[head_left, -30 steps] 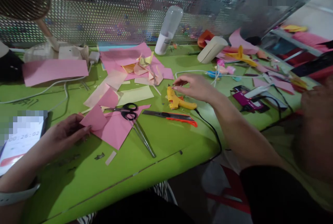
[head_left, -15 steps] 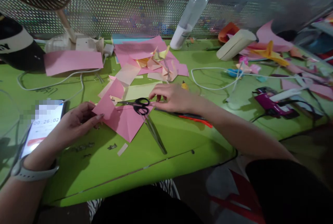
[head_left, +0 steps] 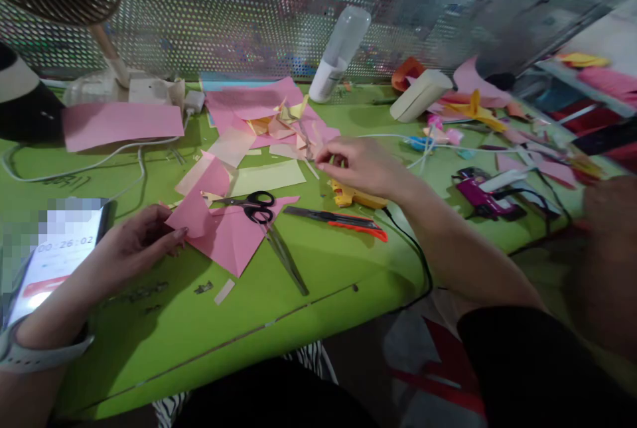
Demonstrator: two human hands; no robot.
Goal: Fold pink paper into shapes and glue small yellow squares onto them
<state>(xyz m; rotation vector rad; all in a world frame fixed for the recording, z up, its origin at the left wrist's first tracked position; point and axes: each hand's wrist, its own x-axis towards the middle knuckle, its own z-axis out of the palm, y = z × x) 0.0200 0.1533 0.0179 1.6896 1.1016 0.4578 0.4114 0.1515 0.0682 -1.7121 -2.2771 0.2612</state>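
My left hand (head_left: 149, 239) pinches the left corner of a folded pink paper sheet (head_left: 236, 245) between thumb and fingers. Black-handled scissors (head_left: 259, 208) lie across that sheet, and metal tweezers (head_left: 286, 255) slant down from beside their handles. Above a yellow glue gun (head_left: 358, 196), my right hand (head_left: 355, 166) hovers with loosely bent fingers and nothing visible in them. A thin pale strip (head_left: 312, 170) lies close to its fingertips. A red and black utility knife (head_left: 338, 221) rests just below the glue gun.
Paper scraps (head_left: 286, 126) pile up at the back, near an upside-down bottle (head_left: 341, 56). A lit phone (head_left: 54, 255) lies beside my left wrist, with a fan (head_left: 117, 73) behind. White cable (head_left: 142, 142) crosses the left side. A purple device (head_left: 485, 196) sits at right, near another person's blurred arm (head_left: 610, 255).
My right hand has moved away from the scissors, up and right, over the glue gun. The utility knife is now uncovered. The view has turned slightly right; my left hand keeps its hold.
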